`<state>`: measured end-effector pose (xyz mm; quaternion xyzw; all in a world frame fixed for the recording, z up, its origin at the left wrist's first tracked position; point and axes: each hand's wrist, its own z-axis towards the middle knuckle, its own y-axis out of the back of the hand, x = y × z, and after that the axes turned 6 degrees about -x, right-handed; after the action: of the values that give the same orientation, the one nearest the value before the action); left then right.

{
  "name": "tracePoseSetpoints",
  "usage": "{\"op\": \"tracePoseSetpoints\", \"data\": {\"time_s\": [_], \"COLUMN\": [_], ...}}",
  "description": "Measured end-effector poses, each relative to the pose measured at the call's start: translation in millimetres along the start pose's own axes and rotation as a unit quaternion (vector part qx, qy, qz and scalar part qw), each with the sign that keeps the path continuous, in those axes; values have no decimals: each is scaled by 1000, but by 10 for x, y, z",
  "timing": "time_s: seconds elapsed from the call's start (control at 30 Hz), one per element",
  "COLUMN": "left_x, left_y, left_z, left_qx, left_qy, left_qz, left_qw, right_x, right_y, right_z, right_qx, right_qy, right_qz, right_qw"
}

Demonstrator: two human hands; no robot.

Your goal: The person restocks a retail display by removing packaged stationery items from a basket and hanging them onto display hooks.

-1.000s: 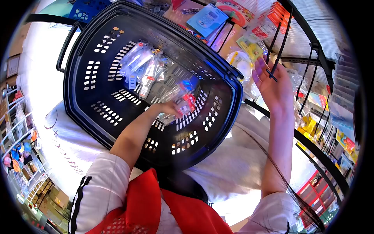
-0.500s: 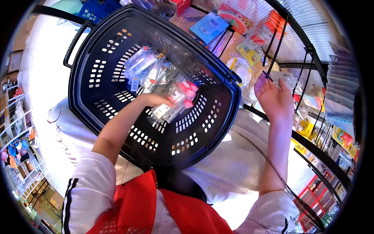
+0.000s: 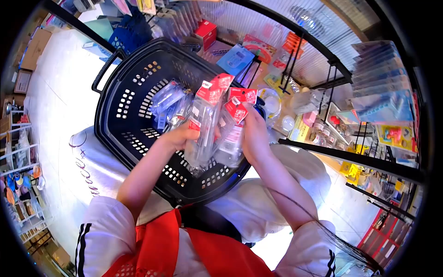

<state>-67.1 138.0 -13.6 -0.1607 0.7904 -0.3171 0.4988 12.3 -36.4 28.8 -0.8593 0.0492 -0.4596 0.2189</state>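
A shop around us — packaged goods [image 3: 380, 101] hanging in rows at our right, black display hooks [image 3: 293, 61], clear packets [image 3: 203, 138] with red header cards, a black shopping basket [image 3: 191, 67], a stocked white rack [image 3: 20, 171].

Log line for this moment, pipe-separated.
left hand: holding red-topped packets | right hand: holding red-topped packets | black basket: under held packets | basket contents: other clear packets

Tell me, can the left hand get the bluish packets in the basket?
Probably yes: the bluish packets lie just beyond the left hand in the open basket, and nothing seems to cover them. But that hand holds red-topped packets, so it might need to let go first.
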Motion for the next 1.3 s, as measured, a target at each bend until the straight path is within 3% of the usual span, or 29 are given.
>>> {"op": "tracePoseSetpoints", "data": {"time_s": [0.17, 0.3, 0.33, 0.37, 0.43, 0.53, 0.63, 0.67, 0.77, 0.87, 0.97, 1.07, 1.17, 1.2, 1.3], "left_x": [154, 202, 200, 193, 178, 114, 102, 94, 71, 82, 119, 166, 229, 281, 473], "left_y": [-267, -142, -144, -150, -148, -198, -243, -251, -311, -330, -337, -441, -686, -736, -828], "left_z": [55, 59, 61, 74, 113, 191, 310, 341, 421, 470, 516, 552, 660, 711, 785], "left_qx": [12, 30, 18, 10, 32, 36, 35, 33, 38, 46, 40, 8, 1, 12, -99], "left_qy": [-115, -149, -160, -170, -173, -162, -155, -151, -151, -142, -139, -125, -129, -128, -125], "left_qz": [-186, -266, -256, -250, -269, -269, -263, -258, -238, -238, -229, -253, -294, -294, -214], "left_qw": [976, 952, 953, 953, 947, 949, 952, 954, 959, 960, 963, 959, 947, 947, 964], "right_x": [357, 523, 588, 668, 710, 774, 695, 645, 581, 618, 628, 709, 635, 625, 587], "right_y": [95, 261, 340, 461, 785, 987, 1008, 1044, 983, 983, 1031, 1035, 1157, 1144, 993], "right_z": [14, -9, 1, 48, 169, 407, 669, 784, 856, 798, 756, 677, 635, 582, 340], "right_qx": [1, 18, 23, 35, 71, -56, -91, -93, -65, -42, -48, -82, -175, -176, -178], "right_qy": [-56, -8, -3, -20, 38, 178, 317, 302, 169, 65, 50, 21, 52, 38, 24], "right_qz": [62, -21, -93, -247, -406, -551, -468, -471, -342, -265, -207, -270, -345, -314, -228], "right_qw": [997, 1000, 995, 968, 910, 814, 819, 824, 922, 961, 976, 959, 921, 932, 957]}}
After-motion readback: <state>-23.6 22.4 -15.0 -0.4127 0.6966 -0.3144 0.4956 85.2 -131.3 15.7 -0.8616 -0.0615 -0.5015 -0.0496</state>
